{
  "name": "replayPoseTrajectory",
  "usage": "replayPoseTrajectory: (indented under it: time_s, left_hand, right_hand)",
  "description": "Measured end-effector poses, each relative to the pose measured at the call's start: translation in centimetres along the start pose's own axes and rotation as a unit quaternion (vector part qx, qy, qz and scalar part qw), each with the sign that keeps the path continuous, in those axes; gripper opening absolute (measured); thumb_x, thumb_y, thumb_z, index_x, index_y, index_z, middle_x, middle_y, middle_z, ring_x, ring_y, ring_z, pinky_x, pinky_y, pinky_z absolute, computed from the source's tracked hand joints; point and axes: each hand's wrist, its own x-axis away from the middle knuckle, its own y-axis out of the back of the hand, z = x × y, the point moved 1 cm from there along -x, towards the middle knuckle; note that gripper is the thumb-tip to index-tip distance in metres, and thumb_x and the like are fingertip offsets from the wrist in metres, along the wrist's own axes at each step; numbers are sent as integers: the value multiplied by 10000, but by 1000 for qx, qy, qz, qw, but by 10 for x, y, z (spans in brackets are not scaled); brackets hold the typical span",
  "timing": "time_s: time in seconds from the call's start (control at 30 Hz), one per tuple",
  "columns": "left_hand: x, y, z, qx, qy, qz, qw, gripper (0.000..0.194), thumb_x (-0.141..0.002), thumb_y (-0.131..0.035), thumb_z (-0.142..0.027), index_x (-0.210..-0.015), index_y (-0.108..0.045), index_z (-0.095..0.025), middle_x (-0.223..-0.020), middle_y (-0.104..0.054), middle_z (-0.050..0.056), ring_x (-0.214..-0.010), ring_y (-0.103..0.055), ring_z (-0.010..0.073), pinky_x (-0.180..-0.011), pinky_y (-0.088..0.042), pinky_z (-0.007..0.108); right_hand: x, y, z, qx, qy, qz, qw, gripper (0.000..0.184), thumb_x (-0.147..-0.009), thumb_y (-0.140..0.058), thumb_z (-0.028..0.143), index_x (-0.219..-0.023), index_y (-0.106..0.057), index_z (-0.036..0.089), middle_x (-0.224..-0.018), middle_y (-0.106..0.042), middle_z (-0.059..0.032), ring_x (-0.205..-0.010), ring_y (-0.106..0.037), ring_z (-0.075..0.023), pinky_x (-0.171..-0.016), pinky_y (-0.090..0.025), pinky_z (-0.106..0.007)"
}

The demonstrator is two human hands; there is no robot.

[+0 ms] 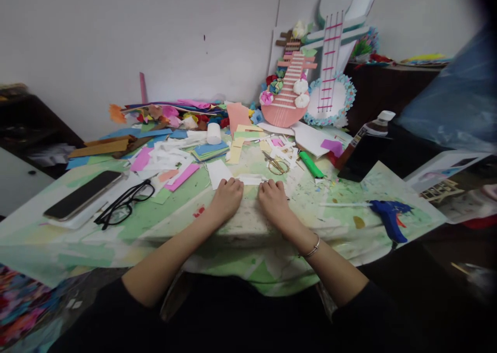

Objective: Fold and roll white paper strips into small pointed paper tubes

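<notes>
My left hand (227,197) and my right hand (275,200) rest side by side on the green, paint-spattered table (174,208). Both have their fingers curled down onto a small strip of white paper (250,179) that lies between and just beyond the knuckles. A silver bracelet (312,248) sits on my right wrist. A larger white paper piece (218,173) lies just beyond my left hand. Gold-handled scissors (276,165) lie a little beyond my right hand.
Black glasses (124,204) and a phone (83,194) lie at the left. A green marker (311,164), glue bottle (365,135) and blue glue gun (388,216) lie to the right. Coloured paper scraps (174,151), a white tape roll (213,133) and paper guitar crafts (289,91) crowd the back.
</notes>
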Motion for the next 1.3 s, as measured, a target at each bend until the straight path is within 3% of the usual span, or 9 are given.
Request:
replayPoseTrajectory:
  time_s: [0.2, 0.27, 0.47, 0.6, 0.73, 0.83, 1.0, 1.1, 1.3]
  left_hand:
    - [-2, -5, 0, 5, 11, -11, 1000, 429, -943, -415, -157, -1342, -505, -284, -1138, -594, 146, -1023, -532, 291, -784, -382, 394]
    - [-1, -5, 0, 8, 13, -16, 1000, 419, -941, -415, -155, -1331, -515, -270, -1142, -597, 148, -1038, -524, 294, -790, -381, 398]
    - [5, -1, 2, 28, 13, -32, 999, 346, -914, -396, -96, -1193, -601, -92, -1117, -623, 192, -1095, -507, 322, -832, -386, 452]
    - [7, 0, 5, 53, 19, -50, 997, 317, -866, -422, -64, -1077, -658, -57, -1068, -627, 222, -1098, -519, 342, -841, -414, 479]
    - [3, -2, 18, 96, 18, -79, 992, 281, -787, -526, -88, -1002, -707, -90, -1199, -589, 230, -1218, -464, 373, -900, -437, 528]
    - [-4, -7, 35, 143, -1, -96, 985, 248, -756, -555, -119, -909, -746, -164, -1315, -558, 160, -1274, -453, 341, -971, -441, 538]
    - [-20, -20, 61, 235, -60, -110, 964, 243, -790, -526, -125, -846, -750, -201, -1226, -647, 94, -1088, -627, 205, -934, -529, 380]
    - [-26, -26, 68, 283, -99, -119, 947, 256, -786, -527, -117, -885, -747, -202, -1192, -673, 90, -1058, -649, 182, -920, -539, 330]
    - [-25, -28, 73, 338, -142, -137, 920, 276, -852, -473, -113, -961, -720, -168, -1091, -710, 100, -1035, -634, 179, -911, -536, 348]
  right_hand:
    - [1, 3, 4, -3, -7, -9, 1000, 381, -960, -377, 130, -1296, -543, 54, -994, -641, -194, -982, -499, -307, -805, -319, -430]
    - [2, 3, 5, -4, -8, -9, 1000, 377, -957, -376, 123, -1281, -553, 49, -988, -642, -200, -979, -500, -307, -807, -321, -434]
    - [0, -1, 1, -17, -8, -3, 1000, 309, -917, -384, 65, -985, -685, 63, -988, -633, -203, -973, -502, -311, -810, -331, -439]
    - [0, -1, 1, -37, -20, -3, 999, 314, -914, -379, 65, -988, -684, 38, -1014, -628, -226, -1003, -494, -326, -812, -345, -452]
    - [-2, 3, -8, -76, -24, -16, 997, 331, -901, -400, 62, -1095, -667, 38, -1306, -529, -253, -1194, -414, -356, -898, -334, -496]
    - [-7, 2, -28, -129, -10, -17, 992, 290, -850, -503, 93, -1033, -725, 121, -1466, -423, -190, -1321, -316, -380, -961, -313, -534]
    - [-26, -4, -67, -241, 13, -5, 970, 339, -740, -570, 23, -910, -778, 230, -1262, -634, -98, -1186, -518, -273, -950, -404, -459]
    - [-38, -8, -83, -306, 28, -4, 952, 353, -724, -577, 5, -938, -768, 211, -1169, -694, -73, -1097, -599, -210, -937, -451, -380]
    - [-60, -21, -91, -388, -1, -2, 922, 369, -762, -555, 46, -1071, -718, 163, -1003, -749, -71, -863, -673, -170, -726, -513, -284]
